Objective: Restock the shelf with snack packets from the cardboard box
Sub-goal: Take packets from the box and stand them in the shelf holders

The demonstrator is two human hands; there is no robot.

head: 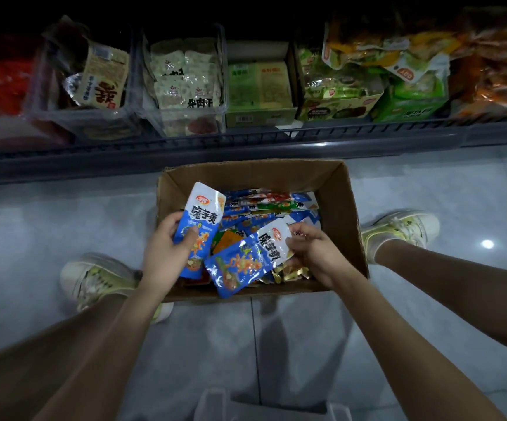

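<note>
Both hands are down at the cardboard box point(347, 214), which sits open at the centre of the frame on the grey tiled floor point(64, 220), just below the shelf point(246, 142).

My left hand point(167, 253) has its fingers curled round the lower half of a blue packet point(201, 221), thumb across the front. That packet stands nearly upright, its white top up at the box's upper-left corner.

My right hand point(314, 253) pinches the white end of a second blue packet point(243, 264). This one is tilted, with its blue end pointing to the lower left and overlapping the box's near wall.

Under both, loose packets point(272, 205) in blue, orange and green fill the box.

Along the top of the frame, the shelf holds clear bins point(185, 117) and open cartons of other snacks.

My shoes point(94, 279) sit on either side of the box.
</note>
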